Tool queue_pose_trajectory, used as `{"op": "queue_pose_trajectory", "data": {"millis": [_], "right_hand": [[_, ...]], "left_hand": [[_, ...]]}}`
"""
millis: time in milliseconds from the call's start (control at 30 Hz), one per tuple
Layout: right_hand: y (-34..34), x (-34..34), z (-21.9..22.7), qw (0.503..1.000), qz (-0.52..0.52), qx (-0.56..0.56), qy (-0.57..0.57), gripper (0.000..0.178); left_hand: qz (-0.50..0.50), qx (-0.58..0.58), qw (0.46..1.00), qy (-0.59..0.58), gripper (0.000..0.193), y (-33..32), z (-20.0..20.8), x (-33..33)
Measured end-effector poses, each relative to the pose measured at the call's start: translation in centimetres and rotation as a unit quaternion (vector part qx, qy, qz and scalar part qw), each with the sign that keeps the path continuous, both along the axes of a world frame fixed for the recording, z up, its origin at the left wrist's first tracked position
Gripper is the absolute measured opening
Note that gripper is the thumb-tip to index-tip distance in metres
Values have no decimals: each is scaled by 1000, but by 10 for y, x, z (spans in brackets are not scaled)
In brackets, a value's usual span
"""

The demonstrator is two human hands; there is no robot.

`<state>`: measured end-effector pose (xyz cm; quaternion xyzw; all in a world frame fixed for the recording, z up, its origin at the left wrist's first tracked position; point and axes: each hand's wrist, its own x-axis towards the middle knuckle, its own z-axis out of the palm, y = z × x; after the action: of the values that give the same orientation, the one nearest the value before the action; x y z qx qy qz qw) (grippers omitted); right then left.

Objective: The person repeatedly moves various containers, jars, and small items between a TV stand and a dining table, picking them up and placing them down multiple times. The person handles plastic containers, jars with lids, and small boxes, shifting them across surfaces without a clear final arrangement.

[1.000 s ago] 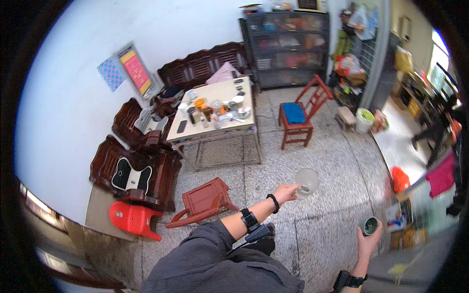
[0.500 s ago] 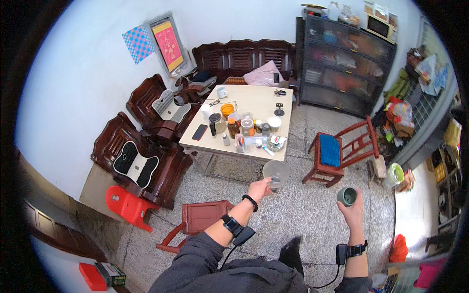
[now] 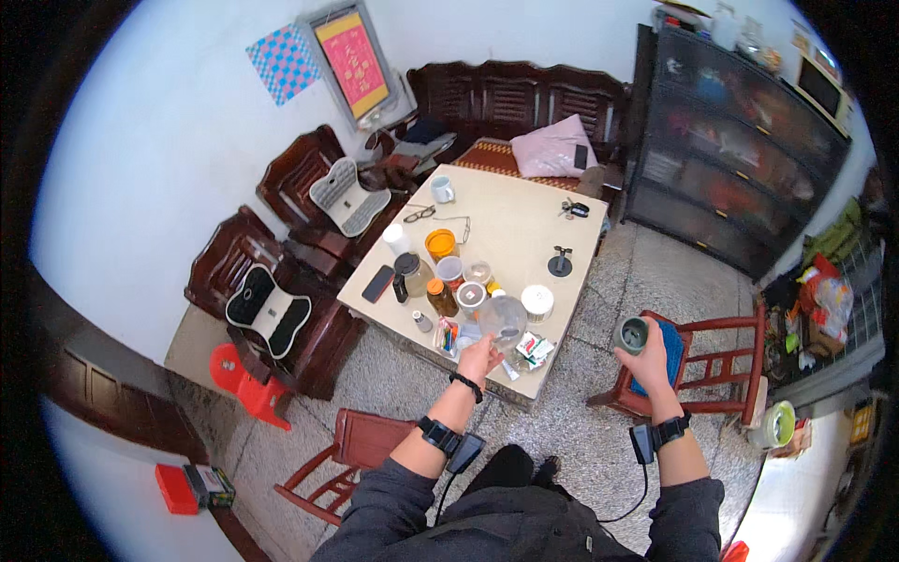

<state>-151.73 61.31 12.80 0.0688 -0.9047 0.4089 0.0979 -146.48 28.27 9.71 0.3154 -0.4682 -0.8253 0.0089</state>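
Observation:
My left hand point(image 3: 478, 362) is closed on a clear bowl point(image 3: 503, 321), which it holds by its near side over the table's front edge, in front of several jars. My right hand point(image 3: 652, 359) is wrapped around a dark green cup point(image 3: 632, 334), held mouth up above the floor beside the chair's blue seat. The cup's inside looks dark, and I cannot make out what it contains. A white tub point(image 3: 537, 302) and a green-and-white packet point(image 3: 535, 349) stand just right of the clear bowl. An orange-capped brown bottle point(image 3: 441, 297) is to its left.
The cream table point(image 3: 510, 201) also bears a glass pot point(image 3: 412, 274), an orange jar point(image 3: 441, 245), a phone point(image 3: 378, 284), a mug point(image 3: 442, 189) and keys point(image 3: 574, 209). A red wooden chair point(image 3: 698, 365) stands at right, another point(image 3: 375, 438) behind my left arm. Dark cabinet point(image 3: 721, 178) at far right.
I have come closer to the table. The clear bowl, before over the floor at the table's corner, is now above the tabletop's front. My right hand has shifted left with the cup.

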Motion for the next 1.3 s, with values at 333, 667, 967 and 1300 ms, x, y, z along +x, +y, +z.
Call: {"op": "queue_pose_trajectory", "data": {"millis": [333, 667, 967, 1300], "right_hand": [[-52, -201, -24, 996, 69, 33, -40, 80], [-115, -380, -92, 981, 163, 4, -103, 81], [-168, -491, -188, 940, 302, 15, -158, 81], [-201, -534, -235, 908, 373, 32, -187, 81]], "left_hand": [[26, -54, 997, -52, 36, -9, -42, -183], [-19, -90, 983, -161, 31, -31, -114, -274], [104, 2, 969, -223, 28, -17, -190, -336], [153, 10, 963, -221, 34, -20, -223, -361]]}}
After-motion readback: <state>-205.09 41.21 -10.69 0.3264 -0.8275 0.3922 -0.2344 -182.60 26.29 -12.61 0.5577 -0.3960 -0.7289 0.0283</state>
